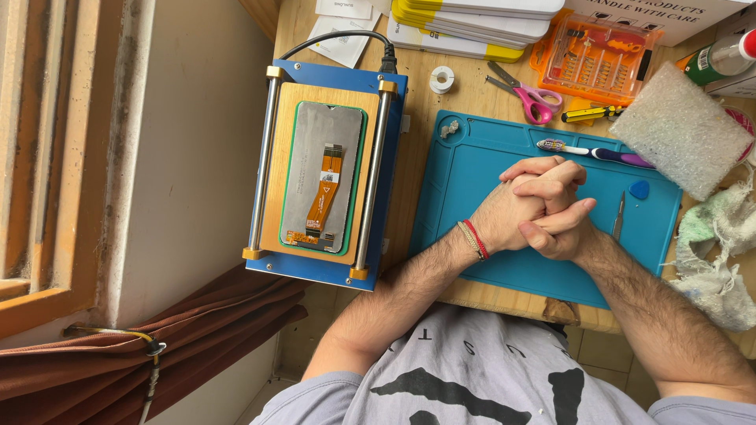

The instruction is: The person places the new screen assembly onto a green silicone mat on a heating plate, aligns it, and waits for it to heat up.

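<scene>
Hands (539, 206) clasped mid-mat (472, 169), edges apart.

Left hand (512, 214) and right hand (555, 211) interlocked: palms and most fingertips hidden, anything between them not visible. Cardboard box (677, 14) cut by top edge. Green-and-white bottle (720, 57) cut by right edge. Stacked white-and-yellow boxes (472, 22) ran off top. Toothbrush (594, 151) handle end passed under foam pad (683, 130). Bits in orange screwdriver case (596, 53) too small to tell. Teal mat (472, 197) centre covered by hands.
</scene>
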